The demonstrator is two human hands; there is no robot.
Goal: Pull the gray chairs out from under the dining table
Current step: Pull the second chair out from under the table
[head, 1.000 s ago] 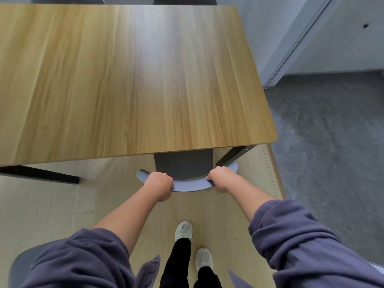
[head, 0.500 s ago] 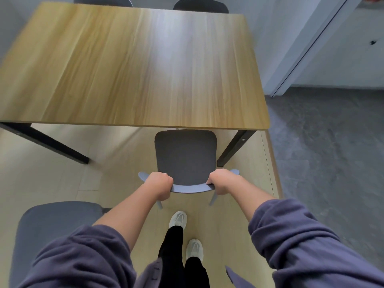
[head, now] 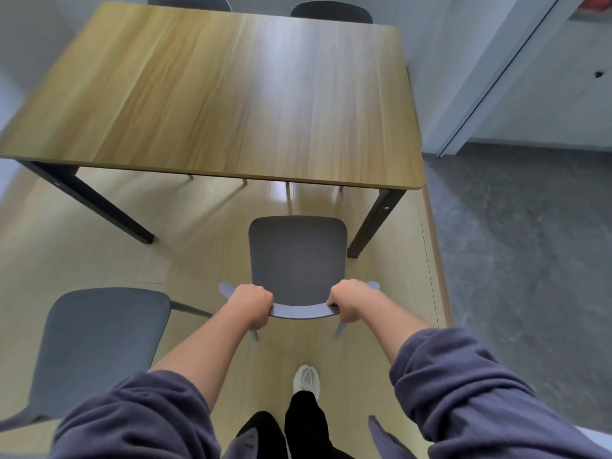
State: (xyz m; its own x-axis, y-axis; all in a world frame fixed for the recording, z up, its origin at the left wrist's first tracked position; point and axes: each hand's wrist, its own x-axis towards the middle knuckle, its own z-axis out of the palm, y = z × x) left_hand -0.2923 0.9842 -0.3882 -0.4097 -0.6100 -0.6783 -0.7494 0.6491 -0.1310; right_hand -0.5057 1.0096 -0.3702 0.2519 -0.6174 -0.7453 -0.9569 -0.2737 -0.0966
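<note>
A gray chair (head: 298,256) stands on the wood floor in front of the dining table (head: 231,94), its whole seat out from under the tabletop. My left hand (head: 251,303) grips the left end of its curved backrest and my right hand (head: 351,301) grips the right end. A second gray chair (head: 99,346) stands at the lower left, clear of the table. Two more chair backs (head: 190,2) (head: 331,11) show beyond the table's far edge.
The table's black legs (head: 374,223) (head: 96,207) flank the chair I hold. Gray carpet (head: 530,260) begins right of the wood floor. A white wall and door frame (head: 496,77) stand at the upper right. My feet are just behind the chair.
The chair has slid back toward me with both hands on its backrest; its seat, mostly under the tabletop before, now shows fully. The second chair has come into view at the left.
</note>
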